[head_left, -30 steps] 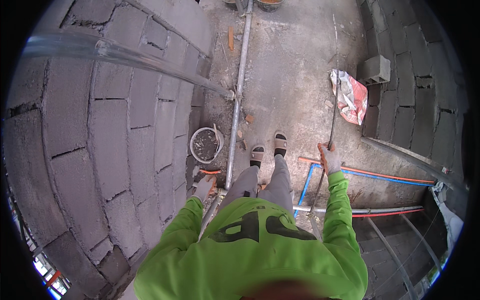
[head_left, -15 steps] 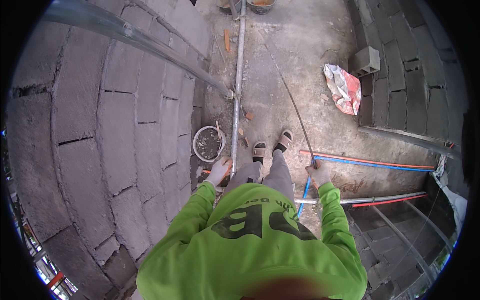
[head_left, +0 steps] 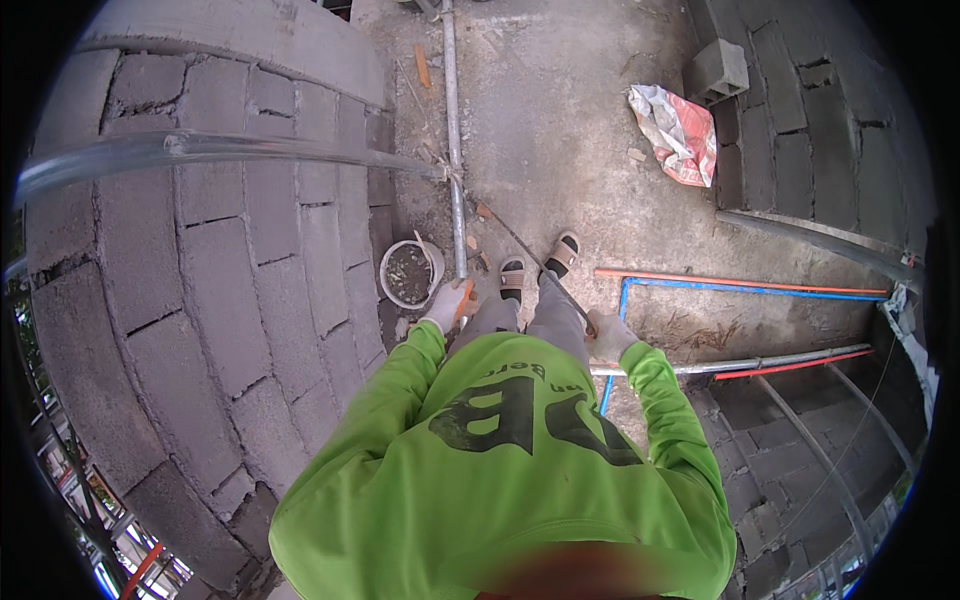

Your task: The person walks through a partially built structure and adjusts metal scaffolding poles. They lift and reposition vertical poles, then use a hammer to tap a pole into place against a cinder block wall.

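Note:
My right hand (head_left: 610, 340), in a pale glove, is closed around the near end of a thin dark metal rod (head_left: 545, 268). The rod slants away to the left, passing over my right leg and close by my sandals. Its far end lies near the long metal pipe (head_left: 453, 130). At the near end of that pipe, my left hand (head_left: 447, 307) is gloved too, its fingers curled round the pipe. Just beyond the left hand stands a white bucket (head_left: 436, 262) holding dark rubble and a stick.
A grey block wall (head_left: 230, 300) rises on the left, crossed by a slanting metal pole (head_left: 270, 147). To the right lie a crumpled red-and-white sack (head_left: 680, 135), a hollow block (head_left: 718, 70), and orange (head_left: 740, 283) and blue (head_left: 760, 292) pipes. Wood scraps (head_left: 422, 65) litter the floor.
The rod has swung left, from pointing far ahead to slanting toward the metal pipe. My right hand has moved slightly left, toward my body. My left hand stays at the pipe.

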The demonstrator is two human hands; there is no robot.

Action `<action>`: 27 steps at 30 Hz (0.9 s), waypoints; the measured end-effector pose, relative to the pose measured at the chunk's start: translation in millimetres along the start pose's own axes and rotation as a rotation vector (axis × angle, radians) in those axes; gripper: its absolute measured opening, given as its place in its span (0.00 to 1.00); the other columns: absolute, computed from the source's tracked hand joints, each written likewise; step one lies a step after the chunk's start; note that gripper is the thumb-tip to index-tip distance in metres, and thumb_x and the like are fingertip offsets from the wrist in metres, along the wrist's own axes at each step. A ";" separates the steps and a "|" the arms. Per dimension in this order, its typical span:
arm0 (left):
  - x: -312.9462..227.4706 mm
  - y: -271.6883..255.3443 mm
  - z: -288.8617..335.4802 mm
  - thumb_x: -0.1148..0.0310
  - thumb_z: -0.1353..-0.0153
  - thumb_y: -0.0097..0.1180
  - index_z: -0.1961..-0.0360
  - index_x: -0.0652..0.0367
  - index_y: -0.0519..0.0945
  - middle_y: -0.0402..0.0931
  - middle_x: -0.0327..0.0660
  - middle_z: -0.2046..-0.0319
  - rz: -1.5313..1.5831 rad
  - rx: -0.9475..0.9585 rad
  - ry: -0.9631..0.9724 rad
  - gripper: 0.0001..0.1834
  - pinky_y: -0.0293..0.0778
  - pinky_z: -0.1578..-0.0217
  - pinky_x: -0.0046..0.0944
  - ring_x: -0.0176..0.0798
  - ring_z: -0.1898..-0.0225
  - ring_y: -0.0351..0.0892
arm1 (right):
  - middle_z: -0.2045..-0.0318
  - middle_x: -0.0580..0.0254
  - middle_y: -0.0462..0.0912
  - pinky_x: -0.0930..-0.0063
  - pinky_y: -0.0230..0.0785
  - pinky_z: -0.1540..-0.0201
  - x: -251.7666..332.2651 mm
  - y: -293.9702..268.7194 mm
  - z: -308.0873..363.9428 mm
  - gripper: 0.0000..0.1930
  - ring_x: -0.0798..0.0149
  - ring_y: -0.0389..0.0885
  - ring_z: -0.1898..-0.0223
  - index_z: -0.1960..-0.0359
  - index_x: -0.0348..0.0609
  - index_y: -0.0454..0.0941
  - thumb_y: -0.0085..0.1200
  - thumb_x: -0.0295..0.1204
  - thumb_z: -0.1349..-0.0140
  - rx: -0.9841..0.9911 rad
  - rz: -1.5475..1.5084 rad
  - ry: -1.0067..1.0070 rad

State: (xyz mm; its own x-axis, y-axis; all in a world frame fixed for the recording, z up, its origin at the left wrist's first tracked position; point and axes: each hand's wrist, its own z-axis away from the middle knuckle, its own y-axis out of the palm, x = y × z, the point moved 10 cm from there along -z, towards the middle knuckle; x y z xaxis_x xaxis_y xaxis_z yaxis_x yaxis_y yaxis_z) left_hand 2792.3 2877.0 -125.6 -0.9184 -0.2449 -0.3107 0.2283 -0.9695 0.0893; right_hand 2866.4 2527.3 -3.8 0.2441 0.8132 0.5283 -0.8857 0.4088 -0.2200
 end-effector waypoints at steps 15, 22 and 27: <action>-96.5 151.9 -82.9 0.61 0.25 0.51 0.42 0.56 0.68 0.74 0.48 0.54 1.007 -0.077 -0.193 0.17 0.79 0.41 0.61 0.57 0.49 0.79 | 0.71 0.41 0.83 0.43 0.74 0.61 47.9 -103.9 25.5 0.14 0.36 0.84 0.63 0.57 0.40 0.71 0.54 0.37 0.36 -0.035 0.414 -0.165; -141.6 200.6 -94.1 0.65 0.26 0.52 0.50 0.59 0.72 0.79 0.46 0.56 0.727 0.308 -0.104 0.11 0.81 0.44 0.58 0.55 0.48 0.81 | 0.70 0.44 0.84 0.40 0.74 0.61 39.7 -171.1 69.5 0.11 0.37 0.84 0.63 0.57 0.51 0.73 0.52 0.42 0.32 -0.249 0.344 0.014; -180.3 263.4 -86.9 0.62 0.26 0.51 0.49 0.60 0.76 0.80 0.48 0.52 0.440 0.497 -0.241 0.13 0.78 0.42 0.58 0.54 0.48 0.82 | 0.73 0.43 0.83 0.39 0.72 0.65 35.1 -166.7 116.6 0.11 0.35 0.82 0.67 0.61 0.49 0.76 0.55 0.41 0.34 -0.440 0.260 0.266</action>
State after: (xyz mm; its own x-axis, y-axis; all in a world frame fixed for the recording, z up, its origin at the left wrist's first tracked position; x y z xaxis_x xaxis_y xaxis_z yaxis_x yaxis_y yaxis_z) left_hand 3046.1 2664.8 -128.3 -0.8341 -0.5476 0.0667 0.4727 -0.6471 0.5982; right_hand 2976.6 2439.3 147.0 0.1813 0.9630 0.1993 -0.6960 0.2688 -0.6659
